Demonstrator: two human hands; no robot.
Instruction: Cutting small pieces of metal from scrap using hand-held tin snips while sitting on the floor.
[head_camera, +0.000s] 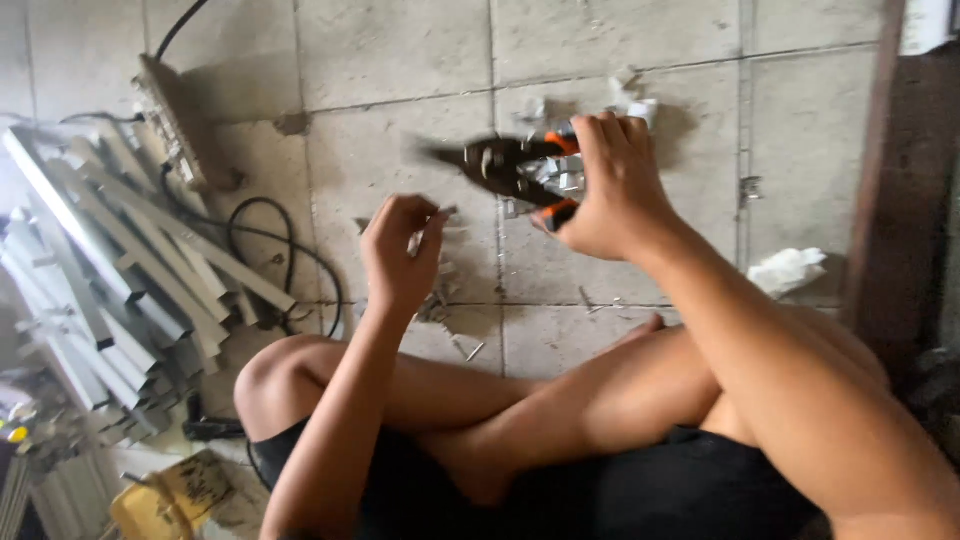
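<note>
I sit cross-legged on a tiled floor. My right hand (612, 190) grips tin snips (505, 165) with black blades and orange-tipped handles, held above the floor with the blades pointing left. My left hand (402, 250) is closed on a small thin piece of metal (430, 228), pinched between the fingers just below and left of the snips' tip. Small metal offcuts (555, 178) lie on the tiles under both hands.
A heap of cut grey metal channel pieces (120, 270) fills the left side. A power strip (172, 120) with a black cable (262, 235) lies beside it. Crumpled white paper (788, 270) sits at right near a dark wooden edge (905, 200). A yellow object (165, 495) lies bottom left.
</note>
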